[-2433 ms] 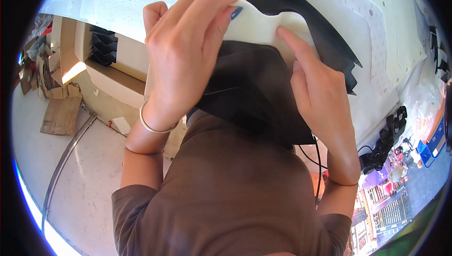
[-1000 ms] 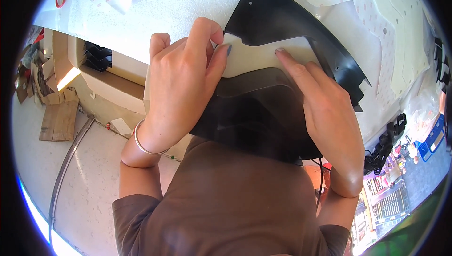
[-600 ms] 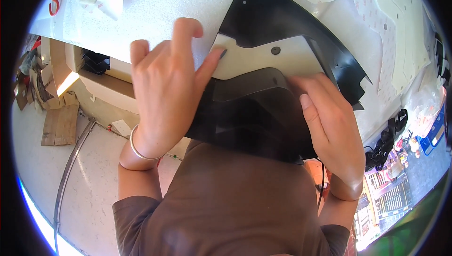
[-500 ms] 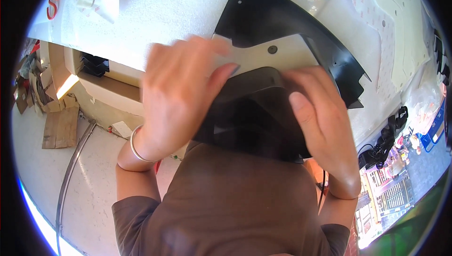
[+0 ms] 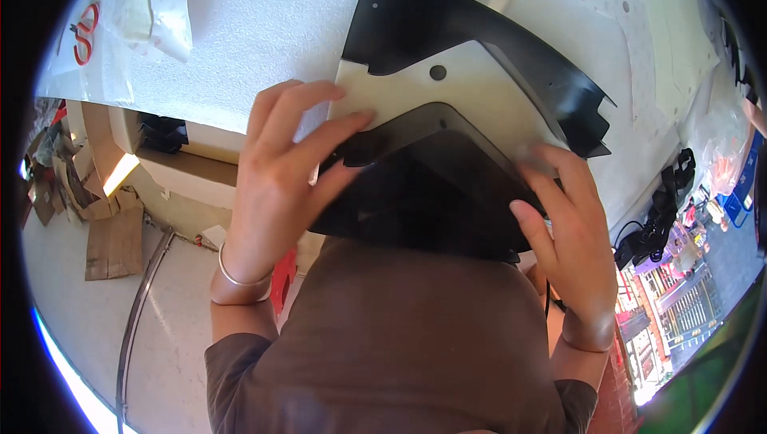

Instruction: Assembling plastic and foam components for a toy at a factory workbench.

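Observation:
A glossy black curved panel (image 5: 419,19) lies partly on the table, with notched corners at its right end. Across it sits a pale, angled strip (image 5: 399,87) with one dark round hole. Nearer my body is a dark, angled piece (image 5: 431,186) whose upper edge follows the strip's bend; whether it belongs to the panel I cannot tell. My left hand (image 5: 280,158) has its fingers spread, the tips touching the strip's left end. At the strip's right arm, my right hand (image 5: 571,222) rests its slightly blurred fingertips along the edge, thumb apart.
White foam sheeting (image 5: 232,43) covers the table. Translucent backing sheets (image 5: 623,59) lie to the right, near black straps (image 5: 659,214). Red-handled scissors (image 5: 85,35) are at the far left. An open cardboard box (image 5: 192,166) stands below the table's left edge.
My left hand has moved left and spread its fingers, uncovering the strip's left end. My right hand has shifted slightly down. The panel and strip appear a little farther left in view.

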The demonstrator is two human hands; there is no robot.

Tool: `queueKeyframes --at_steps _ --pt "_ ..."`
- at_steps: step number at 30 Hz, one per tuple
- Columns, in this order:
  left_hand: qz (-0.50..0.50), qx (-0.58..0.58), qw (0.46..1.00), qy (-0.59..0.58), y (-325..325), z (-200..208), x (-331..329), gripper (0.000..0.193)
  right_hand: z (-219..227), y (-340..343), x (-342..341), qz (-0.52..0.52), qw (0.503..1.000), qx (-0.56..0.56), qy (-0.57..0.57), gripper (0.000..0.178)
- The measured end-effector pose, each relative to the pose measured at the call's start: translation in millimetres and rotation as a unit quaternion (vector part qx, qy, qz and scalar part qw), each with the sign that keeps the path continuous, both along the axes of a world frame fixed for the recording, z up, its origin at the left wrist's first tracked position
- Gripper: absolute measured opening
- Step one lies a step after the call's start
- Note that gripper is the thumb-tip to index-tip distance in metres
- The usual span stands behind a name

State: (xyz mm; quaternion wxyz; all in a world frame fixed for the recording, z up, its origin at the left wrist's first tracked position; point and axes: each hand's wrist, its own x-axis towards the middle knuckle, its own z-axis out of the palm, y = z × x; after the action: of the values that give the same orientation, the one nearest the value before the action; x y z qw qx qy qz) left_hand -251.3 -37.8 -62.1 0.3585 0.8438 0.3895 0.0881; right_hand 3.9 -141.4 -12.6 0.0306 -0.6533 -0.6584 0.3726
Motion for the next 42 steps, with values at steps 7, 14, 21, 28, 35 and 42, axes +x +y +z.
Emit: queueKeyframes --at_steps 7,14,21,28,35,42 --pt "0.033 0.071 0.996 -0.031 -2.0 -22.1 -10.9 0.024 -28.9 41.7 -44.8 -0.058 0.995 0.049 0.06 0.031" --pt "0.031 0.093 0.995 0.003 -4.4 -25.6 -16.9 0.034 -40.8 71.4 -72.5 0.096 0.984 0.114 0.094 0.018" --pt "0.057 0.089 0.994 0.016 -9.7 -31.7 -0.9 0.07 -29.3 61.8 -72.3 0.043 0.982 0.154 0.102 0.04" --pt "0.062 0.215 0.974 0.03 -13.0 -44.2 -13.5 0.066 -16.1 0.0 -5.7 -0.128 0.986 0.029 0.099 0.047" --pt "0.113 0.276 0.954 -0.011 -19.5 -53.5 -13.1 0.054 -24.5 -63.8 82.1 -0.171 0.985 -0.009 0.029 0.035" --pt "0.066 0.265 0.961 -0.044 -24.6 -54.1 -35.1 0.033 -79.4 -106.8 87.4 -0.071 0.975 0.195 -0.08 0.038"
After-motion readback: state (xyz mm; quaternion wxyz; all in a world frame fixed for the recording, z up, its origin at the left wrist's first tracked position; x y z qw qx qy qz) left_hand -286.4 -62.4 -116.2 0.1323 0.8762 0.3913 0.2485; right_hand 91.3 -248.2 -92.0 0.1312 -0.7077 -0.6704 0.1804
